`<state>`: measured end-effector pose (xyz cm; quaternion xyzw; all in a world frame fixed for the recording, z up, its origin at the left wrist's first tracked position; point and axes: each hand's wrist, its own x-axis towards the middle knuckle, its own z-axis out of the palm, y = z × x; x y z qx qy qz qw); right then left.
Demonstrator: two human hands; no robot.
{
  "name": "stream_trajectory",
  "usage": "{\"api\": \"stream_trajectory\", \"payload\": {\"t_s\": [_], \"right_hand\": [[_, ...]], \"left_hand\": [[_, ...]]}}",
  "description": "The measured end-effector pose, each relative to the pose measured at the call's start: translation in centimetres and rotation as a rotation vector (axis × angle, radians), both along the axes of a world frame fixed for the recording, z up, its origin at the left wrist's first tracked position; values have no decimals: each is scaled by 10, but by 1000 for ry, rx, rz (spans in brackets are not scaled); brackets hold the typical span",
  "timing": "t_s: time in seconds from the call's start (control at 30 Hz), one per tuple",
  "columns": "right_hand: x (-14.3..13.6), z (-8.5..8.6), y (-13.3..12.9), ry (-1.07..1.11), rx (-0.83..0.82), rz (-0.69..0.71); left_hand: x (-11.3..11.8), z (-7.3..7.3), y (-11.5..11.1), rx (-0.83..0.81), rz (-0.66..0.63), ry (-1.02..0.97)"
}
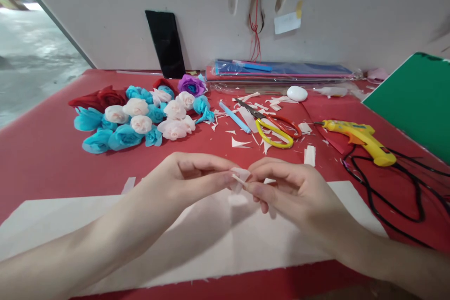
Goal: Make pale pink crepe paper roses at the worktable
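Between my hands is a small piece of pale pink paper [241, 174], curled and partly hidden by the fingers. My left hand [197, 176] pinches its left side between thumb and fingers. From the other side, my right hand [284, 183] pinches it with the thumb and fingertips. Both hands hover over a wide sheet of pale paper [197, 253] on the red tabletop. Beyond them lie scissors [269, 124] with one yellow and one red handle, and a light blue pen-like stick [235, 117], among white paper scraps [241, 143].
Paper flowers [130, 136] in blue, pale pink, red and purple cluster at the left. A yellow glue gun [362, 138] with a looping black cord [418, 197] lies right. A phone [165, 44] leans on the wall near plastic-wrapped sheets [284, 70]. A green board [415, 103] stands far right.
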<state>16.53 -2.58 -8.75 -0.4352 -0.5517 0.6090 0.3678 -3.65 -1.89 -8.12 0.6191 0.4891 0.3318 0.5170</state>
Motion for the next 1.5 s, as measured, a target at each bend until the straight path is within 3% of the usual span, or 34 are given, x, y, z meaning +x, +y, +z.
{"api": "stream_trajectory", "payload": {"t_s": [0.3, 0.6, 0.77, 1.0, 1.13, 1.3, 1.5], "right_hand": [[-3, 5, -3, 0, -40, -14], [0, 5, -2, 60, -73, 54], [-2, 9, 0, 28, -19, 18], [-2, 11, -5, -197, 335, -62], [-1, 11, -8, -283, 633, -79], [5, 9, -13, -463, 979, -91], [16, 4, -17, -618, 1233, -17]], "left_hand": [[3, 3, -3, -200, -63, -196], [4, 3, -1, -9, 17, -113], [5, 4, 3, 230, 139, -15], [8, 9, -5, 394, 8, 95], [8, 8, -5, 330, 31, 82], [11, 6, -9, 261, -60, 89], [10, 9, -17, 213, -158, 80]]}}
